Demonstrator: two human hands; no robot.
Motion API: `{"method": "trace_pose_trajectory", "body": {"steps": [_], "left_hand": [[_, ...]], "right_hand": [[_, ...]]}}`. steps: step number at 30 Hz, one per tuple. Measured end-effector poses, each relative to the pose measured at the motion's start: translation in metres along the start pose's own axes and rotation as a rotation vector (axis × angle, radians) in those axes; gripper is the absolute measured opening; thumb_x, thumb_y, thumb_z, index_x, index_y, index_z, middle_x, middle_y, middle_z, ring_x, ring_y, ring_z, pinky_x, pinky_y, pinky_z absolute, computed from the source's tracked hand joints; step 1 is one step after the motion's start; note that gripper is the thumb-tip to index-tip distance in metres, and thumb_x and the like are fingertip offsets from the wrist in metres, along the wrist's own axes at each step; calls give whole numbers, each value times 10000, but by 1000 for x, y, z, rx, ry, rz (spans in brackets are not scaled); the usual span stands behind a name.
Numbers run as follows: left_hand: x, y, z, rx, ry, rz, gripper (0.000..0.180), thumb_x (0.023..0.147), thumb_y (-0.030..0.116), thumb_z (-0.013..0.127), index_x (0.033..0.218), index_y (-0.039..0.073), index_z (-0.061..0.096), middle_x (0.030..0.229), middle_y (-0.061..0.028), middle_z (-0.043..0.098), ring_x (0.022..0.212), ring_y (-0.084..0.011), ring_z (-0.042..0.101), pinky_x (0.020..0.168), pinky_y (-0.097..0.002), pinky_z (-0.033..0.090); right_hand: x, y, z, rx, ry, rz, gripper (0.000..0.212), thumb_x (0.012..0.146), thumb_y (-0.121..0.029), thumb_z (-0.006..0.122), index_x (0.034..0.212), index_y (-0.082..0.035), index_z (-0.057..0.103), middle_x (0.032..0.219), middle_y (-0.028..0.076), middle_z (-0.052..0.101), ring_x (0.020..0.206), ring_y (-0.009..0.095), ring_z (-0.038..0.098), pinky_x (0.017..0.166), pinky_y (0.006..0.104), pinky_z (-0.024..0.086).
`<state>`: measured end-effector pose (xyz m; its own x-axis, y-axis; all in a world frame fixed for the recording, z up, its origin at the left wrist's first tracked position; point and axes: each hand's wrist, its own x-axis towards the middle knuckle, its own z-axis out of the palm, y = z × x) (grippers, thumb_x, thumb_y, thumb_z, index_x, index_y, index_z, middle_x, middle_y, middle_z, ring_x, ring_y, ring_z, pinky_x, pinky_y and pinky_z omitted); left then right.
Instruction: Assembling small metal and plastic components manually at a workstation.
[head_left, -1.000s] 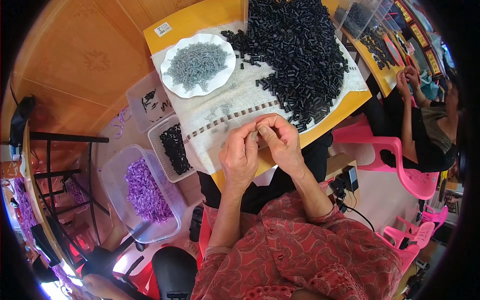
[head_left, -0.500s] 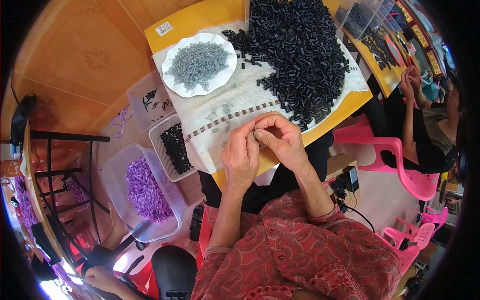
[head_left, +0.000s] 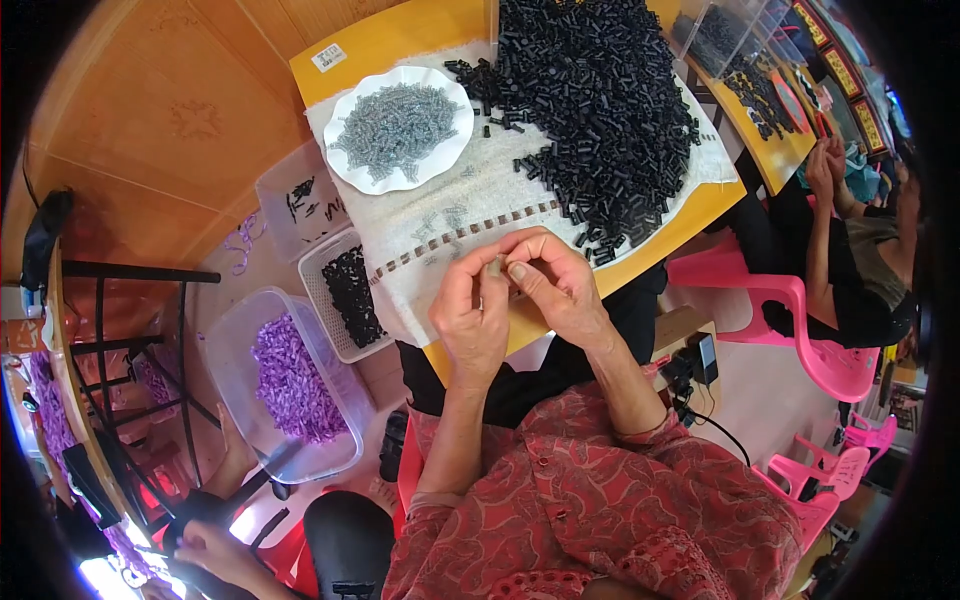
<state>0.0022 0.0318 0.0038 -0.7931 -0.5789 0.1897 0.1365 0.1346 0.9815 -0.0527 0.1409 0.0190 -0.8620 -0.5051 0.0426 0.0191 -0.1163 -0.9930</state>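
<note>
My left hand [head_left: 474,305] and my right hand [head_left: 556,282] meet over the near edge of the cloth-covered table. Both are closed, thumbs and fingertips pinched together; whatever sits between them is too small and covered to name. Beyond them a big heap of short black plastic cylinders [head_left: 600,110] spreads over the white cloth [head_left: 400,225]. To its left, a white scalloped plate [head_left: 462,142] holds a mound of small metallic springs [head_left: 395,125]. A few loose springs [head_left: 440,220] lie on the cloth just past my left hand.
Left of the table stand a clear tub [head_left: 340,462] of purple pieces, a white basket [head_left: 318,290] of black parts and another clear bin [head_left: 275,190]. A pink chair [head_left: 790,290] with a seated person is at the right. Another person's hand [head_left: 215,550] shows at lower left.
My hands have shifted slightly left, with the fingertips still together and the left thumb raised a little more. At lower left, the other person's hand has moved.
</note>
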Motion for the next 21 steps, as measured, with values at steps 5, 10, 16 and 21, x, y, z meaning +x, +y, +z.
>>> {"method": "trace_pose_trajectory", "body": {"steps": [5,10,16,21], "left_hand": [[5,6,-11,-337,61,-178,181,906,-51,546,1048,-10,650,909,-64,658,751,-109,635,697,-256,530],[13,-1,-21,-604,87,-233,161,931,-15,547,1056,-16,649,898,-68,636,693,-98,582,682,-249,509],[12,-2,-21,-798,-2,-326,184,956,27,540,1108,-26,629,942,-75,627,761,-102,580,743,-286,513],[13,-1,-17,-768,-13,-347,200,989,99,547,1134,-22,612,968,-72,614,772,-101,570,743,-291,518]], "right_hand": [[7,0,-5,-370,78,-189,75,916,0,572,989,1,588,1026,104,600,839,140,599,727,256,493],[16,2,-4,-629,113,-282,137,840,13,614,971,-23,594,919,128,601,803,270,607,675,333,494],[30,3,4,-953,110,-434,130,774,-24,674,882,-60,610,840,111,578,817,318,591,647,417,495],[36,4,3,-1027,49,-370,117,765,-63,699,858,-69,629,823,100,573,803,306,590,621,417,499]]}}
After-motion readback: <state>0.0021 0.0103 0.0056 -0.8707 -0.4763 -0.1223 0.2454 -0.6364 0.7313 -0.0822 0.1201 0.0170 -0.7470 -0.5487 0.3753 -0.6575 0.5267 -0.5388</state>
